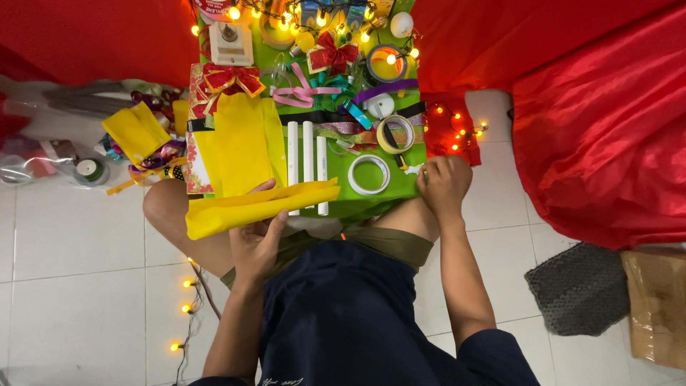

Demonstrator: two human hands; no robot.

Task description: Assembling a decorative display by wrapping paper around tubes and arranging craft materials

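Observation:
My left hand (257,239) holds a folded strip of yellow paper (257,206) that lies across the near edge of a small green table (400,187). My right hand (444,184) rests curled at the table's near right corner, next to a small white scrap; whether it grips anything is hidden. On the table lie three white sticks (307,161), a white tape ring (369,174), a yellow tape roll (395,134) and a stack of yellow sheets (239,143).
Red bows (227,77), pink and purple ribbons (307,93) and lit string lights (314,18) crowd the far table. A yellow bag (136,131) lies at left, red cloth (600,121) at right, a grey mat (580,287) and cardboard box (657,304) on the tiled floor.

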